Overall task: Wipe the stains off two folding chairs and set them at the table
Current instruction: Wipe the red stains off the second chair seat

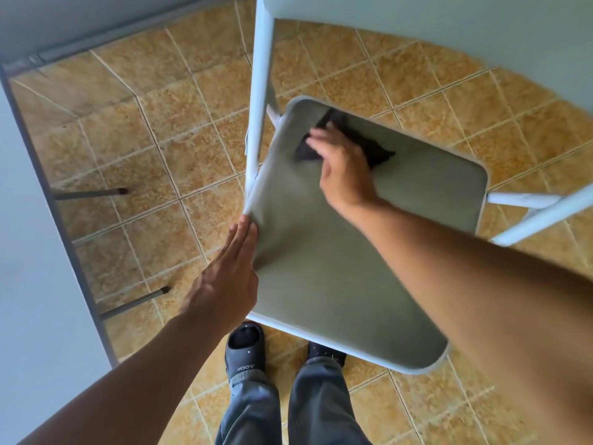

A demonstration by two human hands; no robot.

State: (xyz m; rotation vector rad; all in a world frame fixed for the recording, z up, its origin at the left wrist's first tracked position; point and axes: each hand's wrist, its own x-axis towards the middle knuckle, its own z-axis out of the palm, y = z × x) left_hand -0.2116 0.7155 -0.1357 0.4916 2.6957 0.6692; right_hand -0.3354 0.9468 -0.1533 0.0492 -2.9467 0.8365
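Right hand (341, 162), fingers pressed flat on the dark crumpled cloth (378, 147), leaves the grey-green padded chair seat (337, 268) unwiped behind it, wrist-side, while the flat, open left hand (224, 277) steadies the seat's side edge.

Dark slide sandal (244, 353) on the left foot, pale brand lettering "ADDA" across its strap, seen upside down from the wearer's viewpoint, no other readable text, labels, numbers or signs

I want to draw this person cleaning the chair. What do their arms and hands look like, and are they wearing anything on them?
Both arms are bare with no sleeves in view. The left hand and the right hand wear no gloves, and no rings, watch or bracelets show. Lower down you can see grey trousers and dark slide sandals.
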